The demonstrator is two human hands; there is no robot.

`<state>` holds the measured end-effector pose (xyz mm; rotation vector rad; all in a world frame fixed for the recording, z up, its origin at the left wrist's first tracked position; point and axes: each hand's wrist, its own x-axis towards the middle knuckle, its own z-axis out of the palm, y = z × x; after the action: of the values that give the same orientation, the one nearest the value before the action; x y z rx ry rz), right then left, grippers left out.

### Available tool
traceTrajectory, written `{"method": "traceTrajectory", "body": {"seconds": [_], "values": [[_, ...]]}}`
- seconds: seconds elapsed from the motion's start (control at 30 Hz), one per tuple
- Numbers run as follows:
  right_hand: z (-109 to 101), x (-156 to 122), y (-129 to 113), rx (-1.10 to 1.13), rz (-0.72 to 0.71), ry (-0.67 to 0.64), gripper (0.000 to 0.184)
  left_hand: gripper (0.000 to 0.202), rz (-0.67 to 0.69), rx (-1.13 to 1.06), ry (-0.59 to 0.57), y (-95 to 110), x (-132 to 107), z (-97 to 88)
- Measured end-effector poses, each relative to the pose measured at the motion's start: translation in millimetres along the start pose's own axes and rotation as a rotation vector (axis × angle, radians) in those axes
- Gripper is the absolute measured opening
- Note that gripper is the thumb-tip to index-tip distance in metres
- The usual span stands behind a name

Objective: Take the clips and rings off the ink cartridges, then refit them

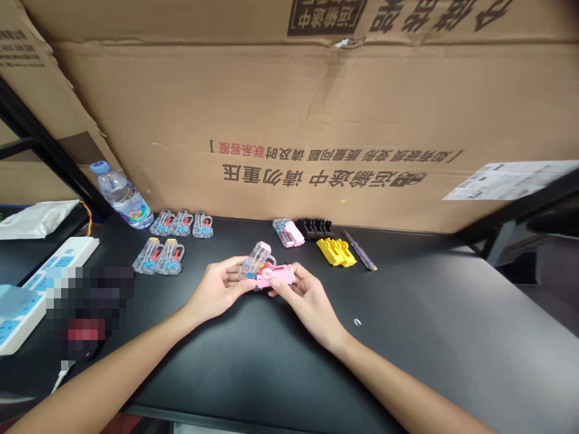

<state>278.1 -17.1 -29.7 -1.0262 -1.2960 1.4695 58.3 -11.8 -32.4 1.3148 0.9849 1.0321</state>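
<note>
My left hand (221, 284) is closed on a small clear plastic toy water gun (257, 258) with blue and red parts inside and a pink end. In my right hand (307, 295), thumb and fingers pinch a pink plastic shell (281, 275) with a round boss. The shell lies against the clear body, partly over it; whether they are joined I cannot tell. Behind the hands stands another clear piece with a pink shell (289, 232). Beside it are several black plastic parts (316, 228) and several yellow plastic shells (336, 252).
Several clear toy water guns (169, 257) lie at the left. A screwdriver (360, 251) rests right of the yellow parts, and a small whitish bit (357, 322) lies nearer. A water bottle (123, 196), a power strip (49, 283) and a cardboard wall (289, 102) border the black table (271, 374).
</note>
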Motion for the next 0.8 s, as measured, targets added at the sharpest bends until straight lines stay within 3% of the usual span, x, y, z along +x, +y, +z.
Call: {"method": "traceTrajectory", "body": {"seconds": [0.8], "values": [[-7.3, 3.7, 0.6, -0.017, 0.013, -0.061, 0.036, 0.057, 0.014, 0.090, -0.048, 8.2, -4.0, -5.2]]}}
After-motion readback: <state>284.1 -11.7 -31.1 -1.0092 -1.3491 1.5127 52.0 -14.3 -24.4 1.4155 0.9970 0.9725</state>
